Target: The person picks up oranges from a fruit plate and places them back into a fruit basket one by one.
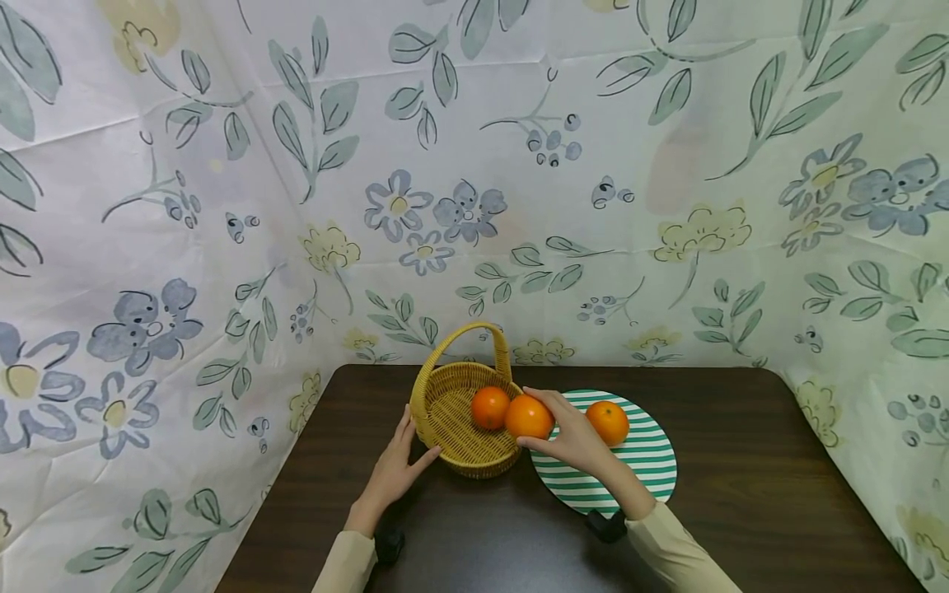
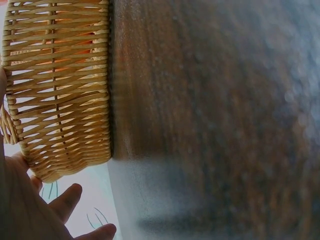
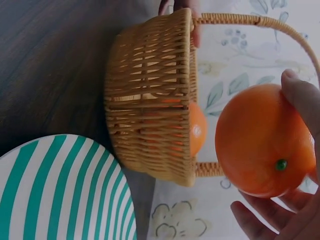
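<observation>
A yellow wicker basket (image 1: 461, 412) with an arched handle stands on the table, and one orange (image 1: 489, 408) lies inside it. My left hand (image 1: 395, 472) rests against the basket's left side with fingers spread, as the left wrist view also shows beside the weave (image 2: 60, 95). In my right hand (image 1: 574, 436) is a second orange (image 3: 267, 142), gripped between thumb and fingers, its green stem spot showing. That orange is raised at the basket's right rim (image 3: 189, 100). Another orange (image 1: 608, 422) sits on the striped plate, just beyond the right hand.
The round plate (image 1: 645, 469) with green and white stripes lies right of the basket. Both stand on a dark brown wooden table (image 1: 741, 461). A floral cloth (image 1: 549, 206) hangs behind the table and along its sides.
</observation>
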Demonstrator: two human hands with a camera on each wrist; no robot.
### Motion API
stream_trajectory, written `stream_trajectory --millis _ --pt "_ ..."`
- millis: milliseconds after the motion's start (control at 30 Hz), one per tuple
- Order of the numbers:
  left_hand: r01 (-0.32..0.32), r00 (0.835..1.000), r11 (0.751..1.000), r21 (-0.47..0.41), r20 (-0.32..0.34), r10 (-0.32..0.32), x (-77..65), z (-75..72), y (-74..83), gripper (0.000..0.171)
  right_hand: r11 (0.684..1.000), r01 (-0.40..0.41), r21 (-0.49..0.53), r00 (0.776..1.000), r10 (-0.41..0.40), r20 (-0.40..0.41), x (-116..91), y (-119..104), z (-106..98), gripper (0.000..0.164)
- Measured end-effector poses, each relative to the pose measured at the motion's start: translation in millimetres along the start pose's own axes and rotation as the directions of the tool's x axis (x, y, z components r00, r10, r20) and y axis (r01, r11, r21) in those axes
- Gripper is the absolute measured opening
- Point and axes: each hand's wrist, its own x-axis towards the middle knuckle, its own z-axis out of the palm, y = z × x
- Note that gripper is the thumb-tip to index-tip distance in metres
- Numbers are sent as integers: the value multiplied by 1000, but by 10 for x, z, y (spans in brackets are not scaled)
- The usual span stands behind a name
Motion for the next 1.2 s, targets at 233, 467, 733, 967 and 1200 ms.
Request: stream_trajectory --millis 233,467,733,967,1200 --pt "-1 1000 1000 8 -2 1 0 -2 2 81 1000 4 15 1000 -4 26 62 -41 32 74" --pt "7 1000 1000 6 2 -7 -5 6 4 81 1000 12 24 999 -13 36 91 -43 137 75" --pt "6 1000 1000 6 0 -6 -1 6 13 81 1000 20 16 999 -21 45 130 -77 211 76" --pt "2 1000 1000 7 5 -2 -1 10 8 80 1000 18 20 999 -19 51 164 -105 251 75" --pt "4 1000 1000 10 7 -4 -6 9 8 81 1000 21 10 998 -22 61 183 -94 324 75"
